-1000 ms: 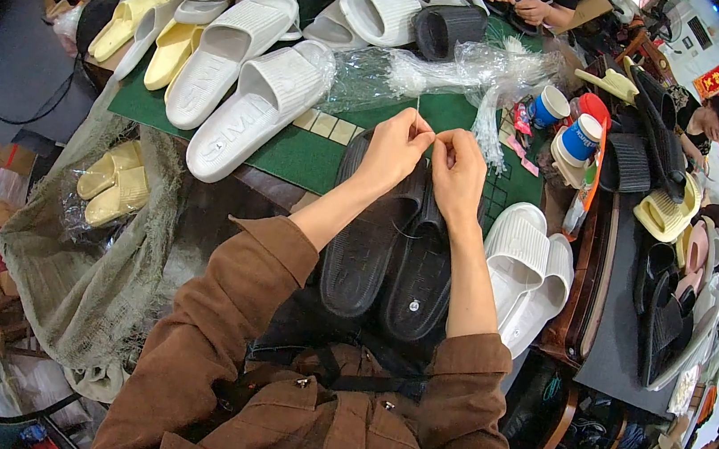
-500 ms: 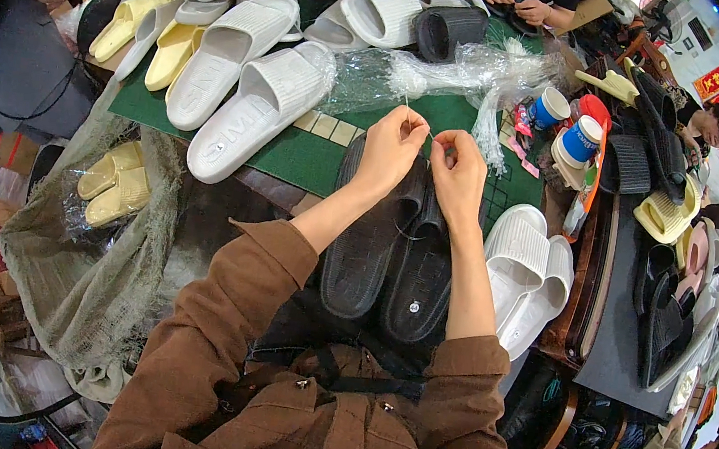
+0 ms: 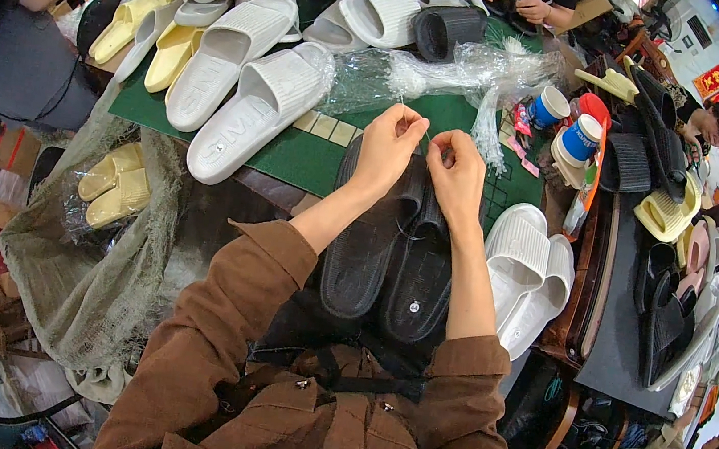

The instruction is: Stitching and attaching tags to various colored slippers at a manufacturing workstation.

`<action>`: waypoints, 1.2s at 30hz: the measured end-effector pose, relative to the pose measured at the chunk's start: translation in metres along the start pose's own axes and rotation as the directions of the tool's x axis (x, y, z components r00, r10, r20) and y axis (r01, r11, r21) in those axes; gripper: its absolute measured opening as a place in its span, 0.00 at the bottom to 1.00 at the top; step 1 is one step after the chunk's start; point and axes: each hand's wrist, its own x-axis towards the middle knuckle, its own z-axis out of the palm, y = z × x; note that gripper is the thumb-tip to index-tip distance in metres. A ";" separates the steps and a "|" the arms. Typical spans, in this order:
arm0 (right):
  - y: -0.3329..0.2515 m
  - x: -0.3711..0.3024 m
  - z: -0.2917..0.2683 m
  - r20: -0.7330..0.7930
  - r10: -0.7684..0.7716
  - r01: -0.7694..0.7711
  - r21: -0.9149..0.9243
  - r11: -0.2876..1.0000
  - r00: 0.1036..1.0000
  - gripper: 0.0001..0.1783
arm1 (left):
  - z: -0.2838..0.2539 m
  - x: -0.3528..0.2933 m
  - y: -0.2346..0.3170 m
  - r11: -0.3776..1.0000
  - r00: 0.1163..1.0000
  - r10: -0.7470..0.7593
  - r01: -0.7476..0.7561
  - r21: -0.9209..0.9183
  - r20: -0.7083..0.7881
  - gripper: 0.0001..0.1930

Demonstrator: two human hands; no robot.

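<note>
Over a pair of black slide sandals, both my hands are raised, fingertips pinched. A thin pale strand shows faintly above my left hand (image 3: 389,147). My right hand (image 3: 457,174) is pinched a small gap away; what it holds, if anything, is too small to tell. Below them the left black slide (image 3: 357,269) and right black slide (image 3: 418,290) lie side by side, toes away from me, with a thin loop between their straps. Their far ends are partly hidden by my hands. White slides (image 3: 515,271) sit beside my right forearm.
Bundled white strings (image 3: 489,133) and clear plastic bags (image 3: 363,81) lie on the green mat (image 3: 296,154). White, yellow and black slides crowd the far side. Paper cups (image 3: 580,142) stand at right. A sack (image 3: 57,277) holds bagged yellow slides. Another person's hands (image 3: 529,10) work opposite.
My hands have drawn slightly apart at the fingertips, with the gap between them a little wider. The slides have hardly moved. At the far left, a person has shifted.
</note>
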 end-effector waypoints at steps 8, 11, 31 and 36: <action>-0.003 0.001 -0.002 -0.017 -0.005 0.004 -0.070 0.998 1.000 0.04 | 0.004 0.001 -0.007 0.992 0.993 0.084 -0.092 -0.087 -0.086 0.05; -0.003 0.000 0.000 -0.004 0.011 -0.011 -0.020 1.000 1.000 0.04 | 0.002 0.002 -0.007 0.995 0.996 0.068 -0.072 -0.074 -0.064 0.05; -0.003 0.000 -0.003 0.021 0.009 -0.009 0.033 0.999 1.000 0.03 | 0.003 0.000 -0.004 0.989 0.995 0.051 -0.063 -0.133 -0.086 0.07; -0.002 0.000 0.000 0.029 0.007 -0.008 0.036 0.999 1.000 0.04 | 0.002 0.001 -0.002 0.988 0.996 0.040 -0.051 -0.147 -0.080 0.07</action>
